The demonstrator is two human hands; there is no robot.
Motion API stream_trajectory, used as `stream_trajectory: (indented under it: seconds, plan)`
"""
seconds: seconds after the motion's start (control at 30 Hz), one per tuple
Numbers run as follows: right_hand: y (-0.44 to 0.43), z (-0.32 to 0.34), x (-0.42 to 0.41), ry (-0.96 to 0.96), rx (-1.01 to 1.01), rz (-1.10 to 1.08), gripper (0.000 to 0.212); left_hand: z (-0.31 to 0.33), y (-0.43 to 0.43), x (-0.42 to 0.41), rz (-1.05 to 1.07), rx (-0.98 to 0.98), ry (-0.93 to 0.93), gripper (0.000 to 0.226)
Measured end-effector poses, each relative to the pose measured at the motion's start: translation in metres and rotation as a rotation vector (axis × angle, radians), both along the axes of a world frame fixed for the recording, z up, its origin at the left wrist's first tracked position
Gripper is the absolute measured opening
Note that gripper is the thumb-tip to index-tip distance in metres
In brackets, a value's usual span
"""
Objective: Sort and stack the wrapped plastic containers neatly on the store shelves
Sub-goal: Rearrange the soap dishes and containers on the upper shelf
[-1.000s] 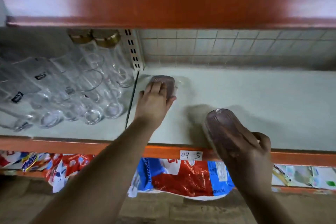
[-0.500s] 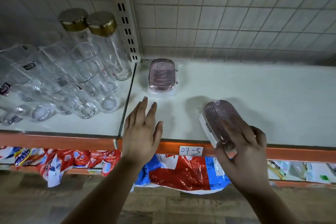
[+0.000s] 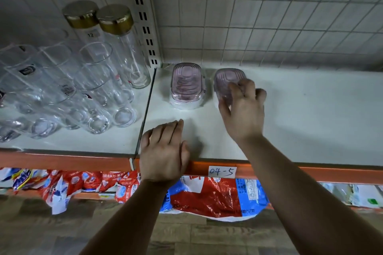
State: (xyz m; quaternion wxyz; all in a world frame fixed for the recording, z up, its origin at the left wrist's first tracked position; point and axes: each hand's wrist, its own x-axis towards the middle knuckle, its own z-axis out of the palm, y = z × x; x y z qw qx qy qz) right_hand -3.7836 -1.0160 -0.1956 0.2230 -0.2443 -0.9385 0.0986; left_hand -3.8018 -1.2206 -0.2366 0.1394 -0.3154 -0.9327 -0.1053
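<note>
Pink container point(image 3: 224, 79), gripped by right hand point(image 3: 243, 114)

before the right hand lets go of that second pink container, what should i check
1. Right hand has a grip on the second container: ok, fingers curl over its near end.
2. Second container flat on the shelf: cannot tell, the hand hides its near end.
3. Beside the first container: ok, a narrow gap shows between them.
4. Both lined up toward the back wall: ok, roughly parallel.
5. Left hand out of the way: ok, open and empty at the shelf's front edge.
6. Glasses on the left clear of the move: ok, apart from both containers.
</note>
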Motion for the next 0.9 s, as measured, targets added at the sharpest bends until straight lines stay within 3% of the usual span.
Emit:
stream_trajectory:
  seconds: [0.17,0.27,0.37,0.5,0.73,0.9]
  plan:
    - [0.007,0.009,-0.021,-0.274,-0.022,0.011,0.049,0.003,-0.001,0.0,-0.017,0.039,-0.02,0.055]
    - [0.004,0.013,-0.009,-0.28,-0.102,0.032,0.056,0.003,-0.002,0.001,-0.015,0.016,-0.038,0.054]
    - [-0.005,0.013,0.019,-0.232,-0.106,0.075,0.059,0.006,0.001,0.001,0.017,-0.032,-0.085,0.057]
    - [-0.015,0.017,0.061,-0.122,-0.113,0.144,0.048,0.024,-0.003,0.021,0.036,0.008,-0.145,0.063]
    - [-0.024,0.073,0.131,0.041,-0.183,0.148,0.037,0.092,-0.005,0.088,0.0,0.125,-0.029,0.048]
    - [-0.028,0.129,0.185,0.082,-0.204,0.215,0.048,0.157,-0.01,0.135,-0.072,0.153,0.046,0.044]
